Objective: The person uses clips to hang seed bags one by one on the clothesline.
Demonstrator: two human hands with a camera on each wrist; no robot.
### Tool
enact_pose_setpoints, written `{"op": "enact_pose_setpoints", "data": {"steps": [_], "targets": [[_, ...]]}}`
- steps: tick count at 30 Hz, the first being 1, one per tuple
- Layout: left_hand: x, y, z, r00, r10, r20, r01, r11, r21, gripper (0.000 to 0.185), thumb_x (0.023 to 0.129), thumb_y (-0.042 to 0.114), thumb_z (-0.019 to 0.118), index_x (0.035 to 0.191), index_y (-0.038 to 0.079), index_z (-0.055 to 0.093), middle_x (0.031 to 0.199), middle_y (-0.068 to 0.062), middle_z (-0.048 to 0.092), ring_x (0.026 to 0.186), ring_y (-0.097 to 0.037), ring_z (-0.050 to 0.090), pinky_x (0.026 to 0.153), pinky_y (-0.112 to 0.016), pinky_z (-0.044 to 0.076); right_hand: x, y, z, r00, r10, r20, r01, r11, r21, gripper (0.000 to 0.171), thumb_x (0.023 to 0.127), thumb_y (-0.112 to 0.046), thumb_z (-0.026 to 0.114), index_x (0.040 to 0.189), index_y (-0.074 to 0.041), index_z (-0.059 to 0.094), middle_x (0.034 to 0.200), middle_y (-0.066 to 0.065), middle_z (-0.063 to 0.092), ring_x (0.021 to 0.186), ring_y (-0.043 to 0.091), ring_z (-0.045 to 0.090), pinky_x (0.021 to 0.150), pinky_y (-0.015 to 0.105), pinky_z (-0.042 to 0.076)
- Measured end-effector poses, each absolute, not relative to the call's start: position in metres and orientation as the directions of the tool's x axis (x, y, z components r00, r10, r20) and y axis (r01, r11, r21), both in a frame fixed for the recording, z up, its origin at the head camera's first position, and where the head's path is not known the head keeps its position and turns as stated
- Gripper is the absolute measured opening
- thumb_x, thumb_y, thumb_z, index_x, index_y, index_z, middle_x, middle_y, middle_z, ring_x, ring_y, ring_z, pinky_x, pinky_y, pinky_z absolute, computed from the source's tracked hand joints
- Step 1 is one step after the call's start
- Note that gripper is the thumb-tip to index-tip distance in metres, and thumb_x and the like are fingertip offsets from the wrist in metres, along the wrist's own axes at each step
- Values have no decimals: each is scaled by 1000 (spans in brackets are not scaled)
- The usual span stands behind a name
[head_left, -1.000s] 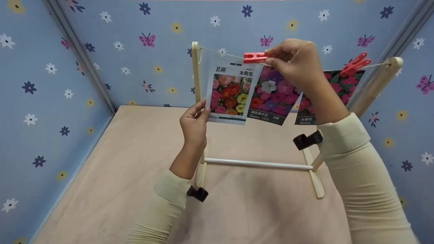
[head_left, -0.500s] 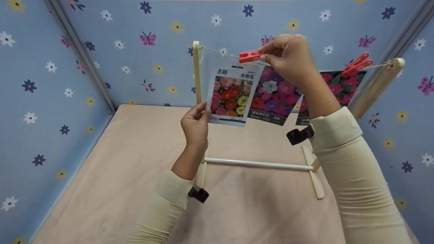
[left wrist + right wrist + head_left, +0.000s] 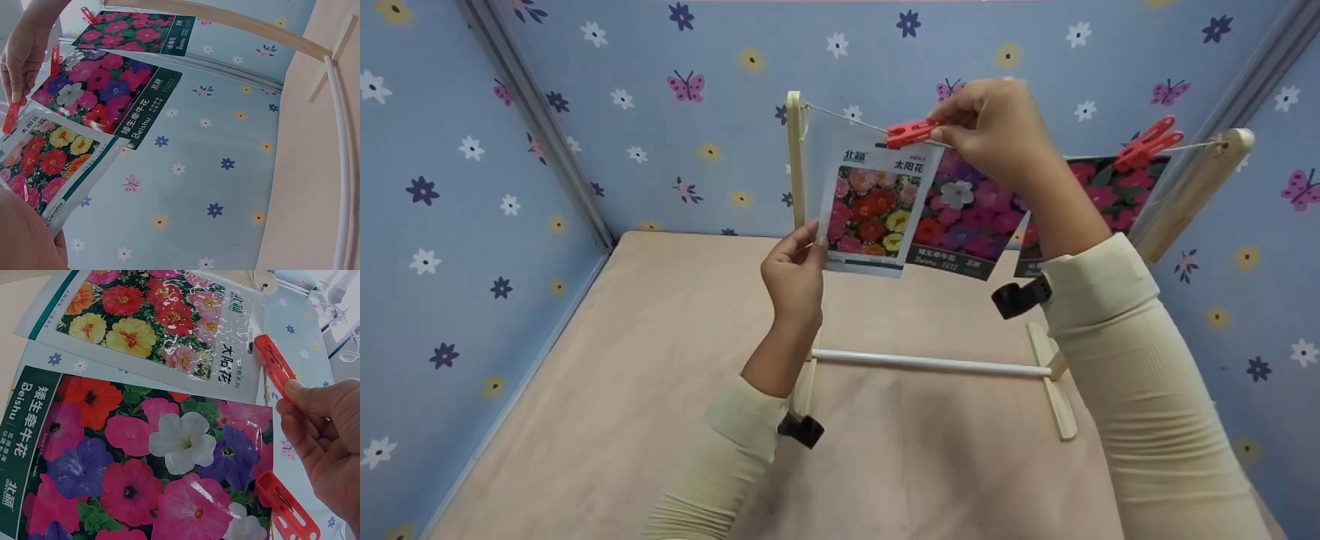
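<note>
My left hand (image 3: 795, 277) pinches the lower left edge of a white seed packet (image 3: 874, 214) printed with red, pink and yellow flowers. Between thumb and fingers, my right hand (image 3: 1001, 135) holds a red clothespin (image 3: 906, 134) by its handle end. In the right wrist view the jaws of this clothespin (image 3: 270, 357) are right at the packet's top edge, beside the string (image 3: 844, 118). A petunia seed packet (image 3: 964, 214) hangs from the string to the right, with another red clothespin (image 3: 287, 509) at its top. My right hand and forearm partly hide the packets behind in the head view.
Farther right, a third seed packet (image 3: 1117, 187) hangs under red clothespins (image 3: 1151, 142). Two wooden posts, left (image 3: 795, 161) and right (image 3: 1196, 195), hold the string. A white rod (image 3: 930, 362) joins their feet above the pinkish tabletop (image 3: 675, 322). Patterned blue walls (image 3: 622, 60) surround it.
My right hand has moved slightly left, bringing the clothespin onto the white packet's top edge at the string. The left hand has barely moved and still holds the packet's lower edge.
</note>
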State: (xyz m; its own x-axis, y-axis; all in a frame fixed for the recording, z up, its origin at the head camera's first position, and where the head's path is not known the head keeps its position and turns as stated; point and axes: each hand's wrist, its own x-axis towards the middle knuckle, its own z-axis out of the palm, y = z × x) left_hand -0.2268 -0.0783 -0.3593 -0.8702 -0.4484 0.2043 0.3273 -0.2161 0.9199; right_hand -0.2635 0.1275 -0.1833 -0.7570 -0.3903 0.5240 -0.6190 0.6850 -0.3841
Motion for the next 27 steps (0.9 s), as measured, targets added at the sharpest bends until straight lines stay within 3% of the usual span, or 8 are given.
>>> {"op": "enact_pose_setpoints", "data": {"steps": [7, 17, 27], "targets": [[-228, -78, -358, -857, -468, 214, 344, -212, 915, 25, 92, -2, 63, 117, -3, 68, 115, -14, 63, 100, -22, 59, 86, -26, 53, -261, 127, -182, -753, -418, 509, -624, 698, -351, 19, 96, -10, 61, 106, 1, 73, 102, 9, 67, 79, 10, 57, 73, 20, 50], [-228, -78, -361, -850, -472, 235, 359, -192, 913, 26, 92, -1, 65, 118, -2, 69, 118, -12, 64, 102, -21, 60, 88, -26, 53, -259, 127, -182, -747, -472, 469, -641, 697, -320, 24, 95, -13, 64, 114, 1, 70, 104, 14, 63, 84, 18, 50, 73, 28, 44], [-228, -80, -365, -817, -484, 312, 371, -28, 928, 23, 91, 2, 67, 113, -3, 70, 109, -14, 68, 96, -20, 64, 83, -27, 54, -264, 128, -184, -742, -495, 452, -649, 699, -301, 33, 94, -16, 65, 122, 1, 66, 116, 16, 63, 96, 27, 55, 82, 39, 46]]}}
